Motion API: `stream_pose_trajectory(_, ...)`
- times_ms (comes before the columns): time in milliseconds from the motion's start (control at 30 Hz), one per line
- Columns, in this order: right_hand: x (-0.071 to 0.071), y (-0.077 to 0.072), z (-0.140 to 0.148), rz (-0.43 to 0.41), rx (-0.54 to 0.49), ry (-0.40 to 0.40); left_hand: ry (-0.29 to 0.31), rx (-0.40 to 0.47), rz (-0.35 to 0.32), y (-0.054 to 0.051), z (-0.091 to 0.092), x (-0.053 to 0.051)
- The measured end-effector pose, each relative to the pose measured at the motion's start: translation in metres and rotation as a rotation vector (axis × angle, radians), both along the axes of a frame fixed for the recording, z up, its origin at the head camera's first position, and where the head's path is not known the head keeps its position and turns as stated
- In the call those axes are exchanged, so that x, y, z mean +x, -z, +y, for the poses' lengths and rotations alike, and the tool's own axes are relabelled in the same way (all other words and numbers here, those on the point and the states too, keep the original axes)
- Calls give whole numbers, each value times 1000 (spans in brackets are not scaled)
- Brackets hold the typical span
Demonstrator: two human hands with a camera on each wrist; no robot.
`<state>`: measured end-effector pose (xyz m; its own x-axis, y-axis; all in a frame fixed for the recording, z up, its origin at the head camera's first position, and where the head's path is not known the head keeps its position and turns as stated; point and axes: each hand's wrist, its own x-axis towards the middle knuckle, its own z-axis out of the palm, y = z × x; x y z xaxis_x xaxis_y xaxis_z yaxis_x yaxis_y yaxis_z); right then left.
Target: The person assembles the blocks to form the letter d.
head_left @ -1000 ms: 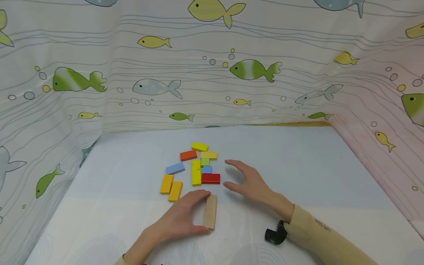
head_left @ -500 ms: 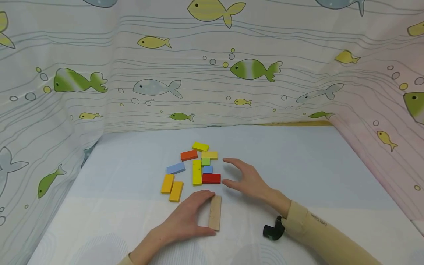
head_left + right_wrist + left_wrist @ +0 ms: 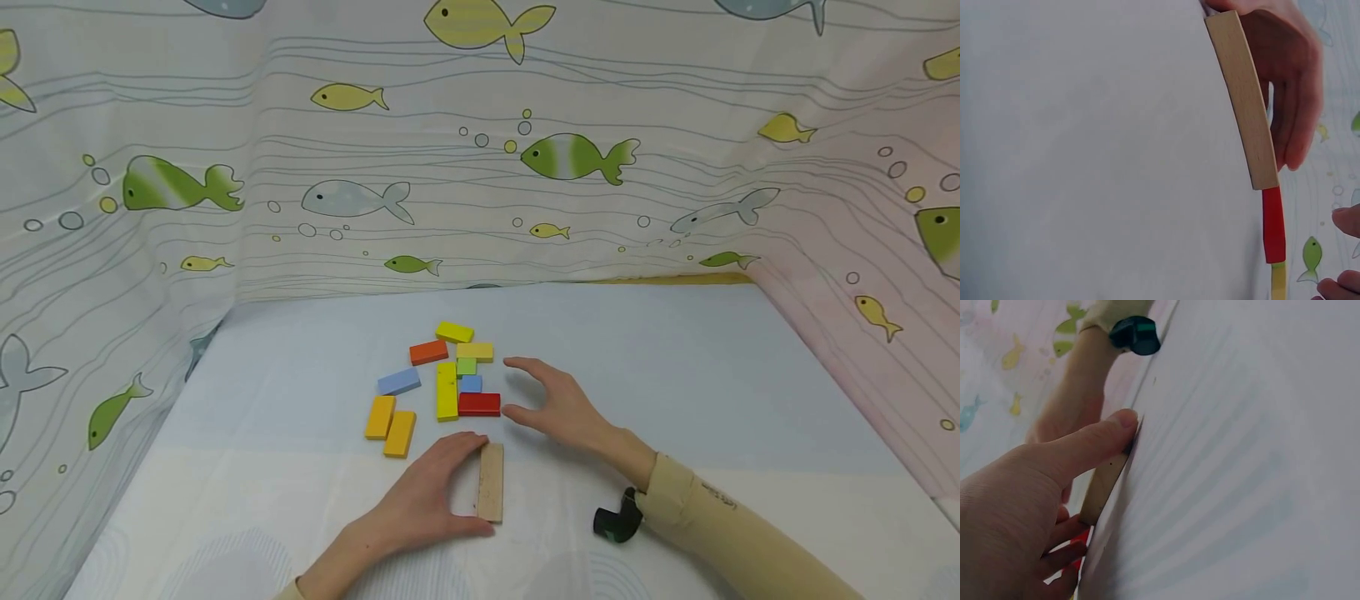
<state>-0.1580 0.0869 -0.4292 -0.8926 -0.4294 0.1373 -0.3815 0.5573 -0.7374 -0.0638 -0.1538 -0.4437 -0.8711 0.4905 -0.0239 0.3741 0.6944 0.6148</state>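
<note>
Fishy curtain at 12 o'clock, left hand pinching a wooden block endwise, right hand just relaxed, red block at its 9 o'clock.

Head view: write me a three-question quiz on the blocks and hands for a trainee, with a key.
1. Which block does the left hand hold by its ends? A) red block B) plain wooden block C) long yellow block
2. True or false: the small green block lies between the pale yellow block and the small blue block.
3. Fill in: ___ amber blocks lie side by side at the near left of the group.

Key: 1. B. 2. True. 3. Two.
</note>
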Motion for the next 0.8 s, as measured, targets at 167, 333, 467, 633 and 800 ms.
stream_pose_trajectory(167, -1, 1, -2, -8, 2, 4, -4, 0, -21, 0, 0, 1)
stream_pose_trajectory(333, -1, 1, -4, -10, 6, 4, -4, 6, -23, 0, 0, 1)
stream_pose_trajectory(467, -1, 1, -7, -5, 5, -1, -3, 8, -23, 0, -1, 2)
stream_pose_trajectory(633, -2, 0, -10, 0, 2, -21, -3, 3, -36, 2, -2, 2)
stream_pose_trajectory(800, -3, -2, -14, -3, -3, -39, -19, -9, -59, 3, -5, 5)
